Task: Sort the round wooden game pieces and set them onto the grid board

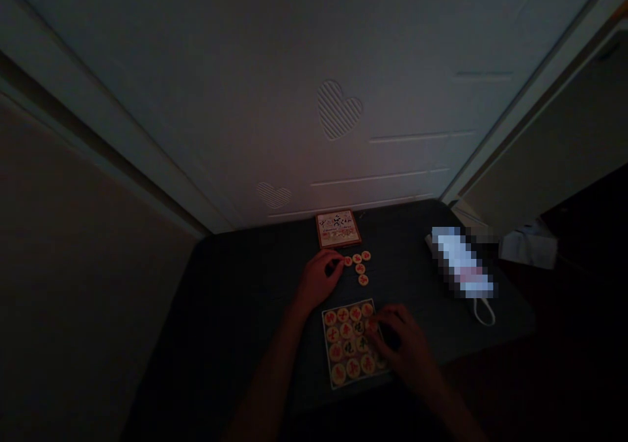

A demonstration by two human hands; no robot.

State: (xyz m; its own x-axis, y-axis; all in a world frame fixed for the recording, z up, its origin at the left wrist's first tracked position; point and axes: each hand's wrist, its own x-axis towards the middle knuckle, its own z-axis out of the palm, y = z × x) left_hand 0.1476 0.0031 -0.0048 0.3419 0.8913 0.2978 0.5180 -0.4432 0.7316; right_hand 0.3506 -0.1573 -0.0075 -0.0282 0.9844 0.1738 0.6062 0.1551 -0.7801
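In the dim light my left hand [321, 276] has thumb and fingertips closed on the edge of a Chinese chess piece [348, 261] lying on the dark table. Beside that piece sit several loose round pieces [360, 269], forming a short row with a line running toward me. Nearer to me is a shallow square tray [360, 380] filled with rows of pieces marked in red or dark characters. Over its right side, my right hand [402, 337] pinches a red-marked piece [371, 324]. This hand hides part of the tray's right column.
A flat square printed box lid [338, 229] lies behind the loose pieces, near a white panel [275, 135] with embossed hearts. On the table's right rests a bright, blurred-out phone-like object [464, 265] with a strap loop [485, 312]. A pale crumpled item [528, 244] is beyond the table's right edge.
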